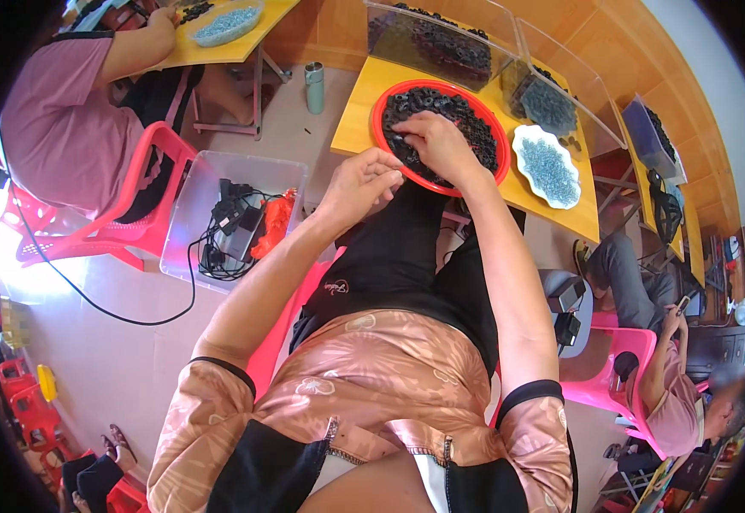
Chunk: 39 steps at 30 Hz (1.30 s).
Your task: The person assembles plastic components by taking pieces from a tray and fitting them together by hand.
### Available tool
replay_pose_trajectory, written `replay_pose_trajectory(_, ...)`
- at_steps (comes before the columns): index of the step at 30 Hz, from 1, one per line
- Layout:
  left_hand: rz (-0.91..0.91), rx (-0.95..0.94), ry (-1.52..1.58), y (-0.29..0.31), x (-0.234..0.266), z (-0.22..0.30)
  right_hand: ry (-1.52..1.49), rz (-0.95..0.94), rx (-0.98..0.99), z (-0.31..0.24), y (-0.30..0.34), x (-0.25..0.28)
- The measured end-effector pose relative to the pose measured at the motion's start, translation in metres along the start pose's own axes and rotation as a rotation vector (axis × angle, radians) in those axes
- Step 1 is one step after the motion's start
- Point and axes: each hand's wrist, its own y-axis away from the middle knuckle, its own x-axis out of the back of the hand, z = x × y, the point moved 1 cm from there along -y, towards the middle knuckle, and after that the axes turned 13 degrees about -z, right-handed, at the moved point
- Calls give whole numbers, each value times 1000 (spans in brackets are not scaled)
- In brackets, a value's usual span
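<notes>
Small black parts (475, 126) are heaped in the red tray (504, 147), where the right hand (441, 144) is placed with its fingers bent in. The left hand (360, 183) is held by the tray's near left edge, thumb and finger close together; whether a part is pinched by either hand cannot be told. White writing (336, 287) is seen on the black trousers (381, 261), nearer than the tray.
</notes>
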Motion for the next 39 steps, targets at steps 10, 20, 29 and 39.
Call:
replay_pose_trajectory(10,22,-7,18,-1,-1,0,-122,13,-233,14,16,24)
replay_pose_trajectory(20,32,13,33,-2,0,0,-7,78,-497,29,15,29)
replay_pose_trajectory(29,49,-75,154,-8,-1,-11,99,-92,-549,12,12,25)
replay_pose_trajectory(39,123,-173,253,-6,-5,-2,-213,84,-245,-88,24,41)
